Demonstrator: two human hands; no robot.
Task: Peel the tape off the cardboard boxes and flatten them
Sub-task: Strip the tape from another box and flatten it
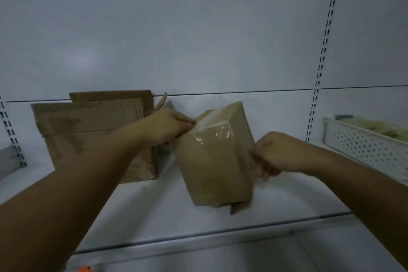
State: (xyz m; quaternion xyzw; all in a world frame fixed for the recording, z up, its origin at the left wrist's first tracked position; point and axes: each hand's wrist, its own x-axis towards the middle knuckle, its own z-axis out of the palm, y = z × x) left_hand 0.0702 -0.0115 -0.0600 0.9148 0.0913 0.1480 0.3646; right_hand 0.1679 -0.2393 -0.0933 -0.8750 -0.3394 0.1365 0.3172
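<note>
in the head view, a small brown cardboard box [216, 161] is in the middle, tilted, over the white metal shelf [154, 205]; i cannot tell if its lower corner touches the shelf. a strip of clear shiny tape [217, 130] goes over the upper edge of the box. the left hand [167, 127] pinches the end of this tape at the upper left corner, with the fingertips pressed together. the right hand [271, 154] grips the right side of the box with curled fingers. at the left, flat brown cardboard pieces [92, 130] lean on the back wall. at the right stands a white perforated plastic basket [362, 146], well apart from the box.
</note>
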